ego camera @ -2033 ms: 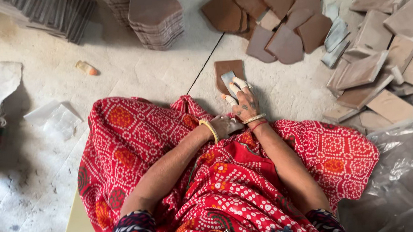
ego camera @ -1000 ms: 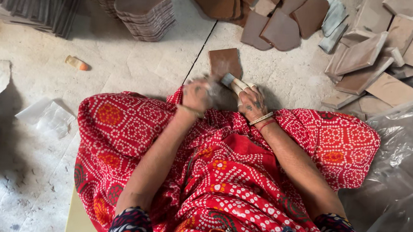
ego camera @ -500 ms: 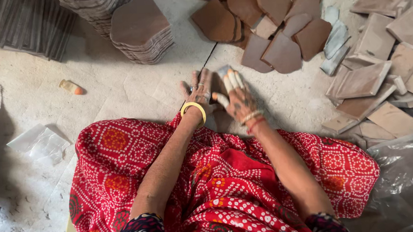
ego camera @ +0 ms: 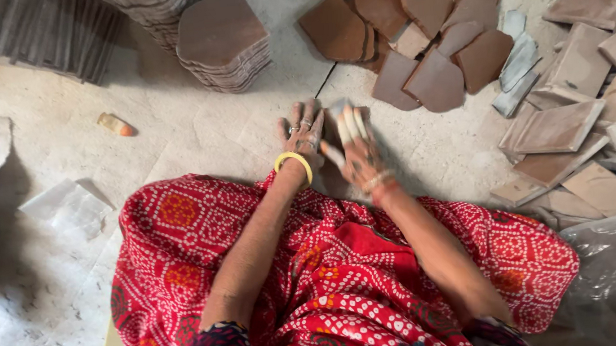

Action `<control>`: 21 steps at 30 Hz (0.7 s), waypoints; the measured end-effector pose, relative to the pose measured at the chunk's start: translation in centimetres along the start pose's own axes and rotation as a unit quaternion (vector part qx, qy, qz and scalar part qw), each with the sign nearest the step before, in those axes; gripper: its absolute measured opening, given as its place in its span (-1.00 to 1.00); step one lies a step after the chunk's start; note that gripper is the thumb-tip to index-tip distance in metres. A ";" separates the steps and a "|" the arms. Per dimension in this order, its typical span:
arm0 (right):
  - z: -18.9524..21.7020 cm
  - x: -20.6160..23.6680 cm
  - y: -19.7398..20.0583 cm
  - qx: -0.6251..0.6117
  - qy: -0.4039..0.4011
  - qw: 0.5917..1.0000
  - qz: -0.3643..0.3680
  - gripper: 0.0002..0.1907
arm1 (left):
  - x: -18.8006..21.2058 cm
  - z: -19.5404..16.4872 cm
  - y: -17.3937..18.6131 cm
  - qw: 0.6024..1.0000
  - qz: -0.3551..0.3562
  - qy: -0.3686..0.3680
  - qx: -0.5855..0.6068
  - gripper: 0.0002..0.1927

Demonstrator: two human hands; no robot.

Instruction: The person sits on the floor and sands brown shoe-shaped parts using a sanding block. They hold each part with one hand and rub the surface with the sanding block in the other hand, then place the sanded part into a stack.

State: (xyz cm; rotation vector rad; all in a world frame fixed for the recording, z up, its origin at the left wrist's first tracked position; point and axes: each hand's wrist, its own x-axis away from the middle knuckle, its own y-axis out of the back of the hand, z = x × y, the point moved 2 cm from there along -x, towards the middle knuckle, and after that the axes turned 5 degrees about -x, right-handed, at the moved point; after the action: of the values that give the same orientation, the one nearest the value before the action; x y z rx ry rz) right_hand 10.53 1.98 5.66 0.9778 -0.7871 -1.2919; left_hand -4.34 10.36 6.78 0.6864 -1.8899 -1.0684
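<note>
Two hands, left hand point(ego camera: 303, 131) flat open on floor point(ego camera: 197, 141), right hand point(ego camera: 353, 144) blurred, grip unclear

Neat stack of brown clay tiles point(ego camera: 223, 41) on floor point(ego camera: 174, 124) ahead-left; loose brown tile pile point(ego camera: 414, 35) ahead-right; both hands between.

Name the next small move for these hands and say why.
Probably close both hands on the brown tile and lift it. The left hand lies flat beside it on the floor, the right hand hovers blurred over it with taped fingers, and neither seems to grip it yet.
</note>
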 end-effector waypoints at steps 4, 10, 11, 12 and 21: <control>0.9 2.2 -0.2 0.023 0.030 0.998 0.052 -0.14 | 0.3 0.1 -0.1 0.991 -0.020 0.097 0.086 0.26; 0.1 -0.8 -0.5 0.079 0.057 0.995 -0.009 -0.32 | -0.1 1.0 -1.1 0.986 -0.075 0.121 0.083 0.24; 0.2 -0.9 -0.3 0.044 0.060 0.997 -0.007 -0.29 | -0.2 1.2 -1.2 0.987 -0.092 0.117 0.059 0.22; 0.4 -0.8 -0.2 0.011 0.061 0.998 0.000 -0.25 | -0.3 1.3 -1.4 0.987 -0.106 0.111 0.041 0.21; 1.0 -2.5 0.6 0.005 0.039 0.999 0.003 -0.25 | -0.2 0.9 0.4 0.990 -0.038 0.119 0.060 0.31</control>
State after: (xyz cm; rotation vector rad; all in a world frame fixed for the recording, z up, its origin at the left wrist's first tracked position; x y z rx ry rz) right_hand 9.56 4.32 6.77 1.0268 -0.7354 -1.2391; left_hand -5.06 11.09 6.79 0.9209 -1.7422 -0.8807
